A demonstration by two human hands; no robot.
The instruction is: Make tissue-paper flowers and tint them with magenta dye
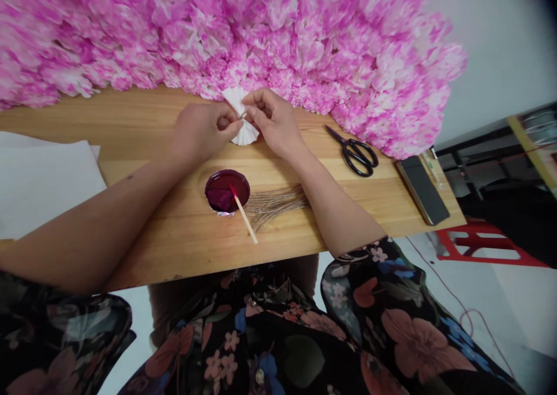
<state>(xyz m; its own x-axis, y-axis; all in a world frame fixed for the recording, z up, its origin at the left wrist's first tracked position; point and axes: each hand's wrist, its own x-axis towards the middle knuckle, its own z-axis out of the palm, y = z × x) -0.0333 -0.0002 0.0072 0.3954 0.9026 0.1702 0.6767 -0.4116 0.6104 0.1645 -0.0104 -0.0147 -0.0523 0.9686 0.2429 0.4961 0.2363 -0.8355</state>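
Note:
Both hands meet over a white folded paper fan (240, 116) lying on the wooden table (152, 250). My left hand (202, 131) is closed, pinching the fan's middle. My right hand (272, 119) is closed too, its fingertips pinching a thin wire or twine at the fan's centre. The fan spreads out above and below the fingers. Just in front of the hands stands a small cup of dark magenta dye (227, 192) with a stick (243, 214) leaning in it. A bundle of thin brown wires (278, 203) lies beside the cup.
A long heap of pink-and-white paper flowers (261, 35) fills the table's far side. Black scissors (354, 151) and a dark phone (422, 189) lie at the right. White paper sheets (43, 180) sit at the left. A red stool (478, 244) stands on the floor.

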